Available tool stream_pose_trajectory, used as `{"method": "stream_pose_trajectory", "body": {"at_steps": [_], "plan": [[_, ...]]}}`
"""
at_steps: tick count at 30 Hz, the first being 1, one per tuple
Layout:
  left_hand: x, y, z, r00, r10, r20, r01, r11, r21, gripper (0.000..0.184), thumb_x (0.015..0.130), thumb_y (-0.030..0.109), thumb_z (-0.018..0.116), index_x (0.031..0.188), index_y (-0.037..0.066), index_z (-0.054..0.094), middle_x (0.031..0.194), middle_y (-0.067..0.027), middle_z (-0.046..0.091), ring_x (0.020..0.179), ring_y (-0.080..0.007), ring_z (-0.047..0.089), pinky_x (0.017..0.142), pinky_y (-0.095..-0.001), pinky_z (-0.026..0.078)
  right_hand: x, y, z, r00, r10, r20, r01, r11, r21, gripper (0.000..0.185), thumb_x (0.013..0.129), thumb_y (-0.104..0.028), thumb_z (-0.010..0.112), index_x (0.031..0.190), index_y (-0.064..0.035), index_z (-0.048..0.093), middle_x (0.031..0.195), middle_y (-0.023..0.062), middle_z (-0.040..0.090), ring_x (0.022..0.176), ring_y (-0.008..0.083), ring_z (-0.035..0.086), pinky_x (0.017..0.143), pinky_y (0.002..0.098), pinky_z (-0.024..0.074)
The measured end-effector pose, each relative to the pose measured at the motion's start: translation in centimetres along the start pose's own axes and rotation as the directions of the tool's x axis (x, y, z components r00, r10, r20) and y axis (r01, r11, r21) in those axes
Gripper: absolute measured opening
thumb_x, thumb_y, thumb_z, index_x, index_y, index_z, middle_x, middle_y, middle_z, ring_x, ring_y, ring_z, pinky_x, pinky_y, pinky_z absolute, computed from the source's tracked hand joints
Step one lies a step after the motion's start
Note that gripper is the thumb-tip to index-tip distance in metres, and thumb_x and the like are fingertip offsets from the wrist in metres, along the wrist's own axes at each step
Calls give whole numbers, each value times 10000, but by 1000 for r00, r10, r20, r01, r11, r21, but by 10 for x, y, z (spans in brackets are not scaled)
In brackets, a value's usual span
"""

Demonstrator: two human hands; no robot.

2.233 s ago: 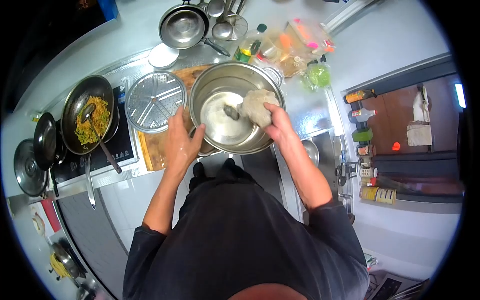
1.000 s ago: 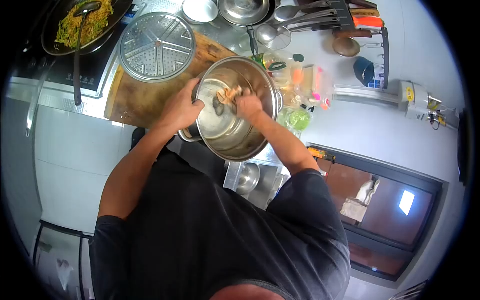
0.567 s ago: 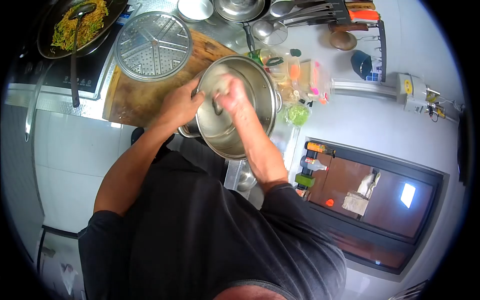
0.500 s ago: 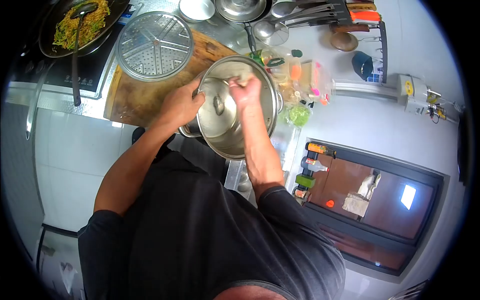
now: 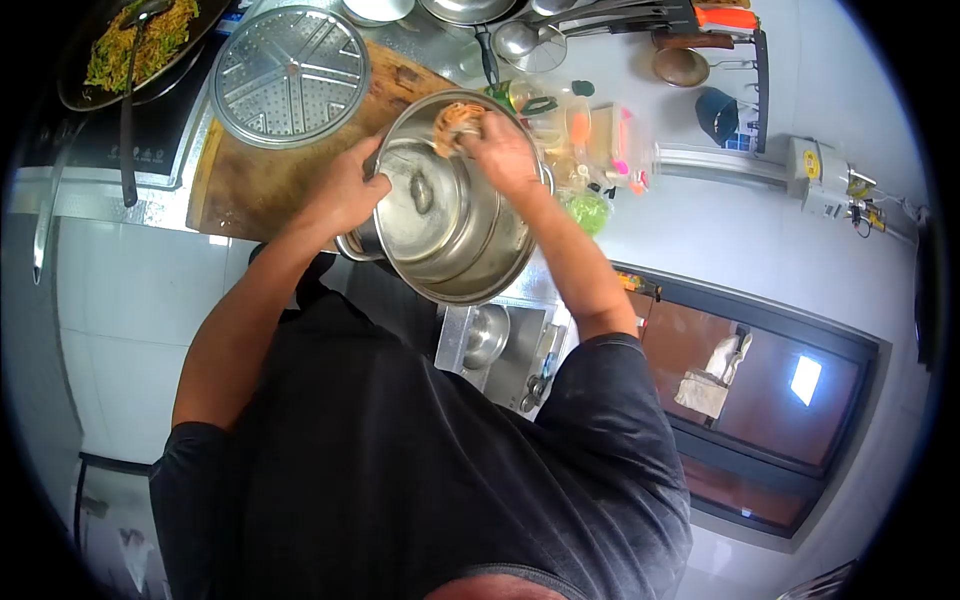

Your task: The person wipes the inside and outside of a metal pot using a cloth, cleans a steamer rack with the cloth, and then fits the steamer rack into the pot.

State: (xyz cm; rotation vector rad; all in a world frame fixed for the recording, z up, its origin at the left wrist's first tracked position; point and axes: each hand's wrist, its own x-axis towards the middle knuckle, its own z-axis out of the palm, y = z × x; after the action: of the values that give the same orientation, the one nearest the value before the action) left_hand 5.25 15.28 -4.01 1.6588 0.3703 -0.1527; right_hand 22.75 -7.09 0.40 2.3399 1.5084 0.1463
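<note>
A large stainless steel pot point(image 5: 505, 237) is tilted in front of me, its mouth facing up at me. My left hand point(image 5: 350, 192) grips the rim on the left side, with the thumb over the edge. Inside the pot, near the far wall, my right hand point(image 5: 502, 152) is closed on a crumpled orange-and-white cloth point(image 5: 457, 128). A little murky water point(image 5: 421, 192) or a reflection shows on the pot's bottom; I cannot tell which. One side handle point(image 5: 355, 252) sticks out at the lower left.
A wooden cutting board point(image 5: 245, 195) carries a perforated steamer plate point(image 5: 291, 78). At the far left, a pan of noodles point(image 5: 135, 60) sits on the stove. Bottles and containers point(image 5: 605, 140) stand right of the pot. Below it is a sink point(image 5: 520, 345) with a metal bowl point(image 5: 485, 335).
My right hand has moved up and right along the inside of the pot, and the orange cloth in it now shows clearly. The left hand still holds the rim.
</note>
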Motion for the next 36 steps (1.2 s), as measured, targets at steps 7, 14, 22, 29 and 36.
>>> {"method": "stream_pose_trajectory", "body": {"at_steps": [7, 14, 22, 29, 36], "plan": [[0, -3, 2, 1000, -21, -18, 22, 1000, 15, 612, 800, 207, 624, 1393, 111, 506, 752, -134, 630, 697, -263, 623, 704, -390, 498, -84, -27, -7, 602, 332, 726, -443, 896, -43, 323, 789, -274, 627, 1057, -104, 683, 1235, 236, 595, 946, 327, 678, 845, 416, 542], [6, -9, 9, 1000, -7, -28, 6, 998, -58, 593, 802, 214, 622, 1376, 108, 519, 750, -113, 620, 696, -236, 618, 688, -376, 489, -60, -115, -37, 591, -96, 801, -797, -227, 560, 589, 709, -87, 601, 1294, -18, 604, 823, 77, 661, 746, 148, 604, 677, 252, 483], [23, -46, 22, 997, 77, 16, -68, 942, -328, 569, 855, 194, 636, 1389, 59, 490, 736, -76, 621, 636, -153, 587, 609, -313, 456, -11, -53, -18, 789, 456, 412, -321, -266, 909, 497, 746, 24, 579, 1229, -92, 612, 1013, 98, 648, 850, 220, 662, 773, 349, 551], [17, -30, 9, 994, 24, 106, -3, 981, -196, 555, 922, 89, 571, 1426, -32, 373, 956, -132, 688, 811, -129, 652, 737, -265, 499, -49, -41, 90, 851, 400, 340, -489, 840, 236, 301, 806, -105, 629, 1102, -55, 634, 986, 226, 680, 914, 369, 670, 787, 428, 549], [15, -22, 8, 998, 50, 30, -47, 994, -102, 550, 899, 107, 595, 1414, 2, 435, 820, -49, 639, 708, -71, 567, 642, -242, 444, -37, -115, 52, 660, -264, 703, -344, 725, 596, 365, 739, -99, 627, 1101, -71, 668, 1082, 182, 676, 1006, 346, 647, 880, 423, 501]]}}
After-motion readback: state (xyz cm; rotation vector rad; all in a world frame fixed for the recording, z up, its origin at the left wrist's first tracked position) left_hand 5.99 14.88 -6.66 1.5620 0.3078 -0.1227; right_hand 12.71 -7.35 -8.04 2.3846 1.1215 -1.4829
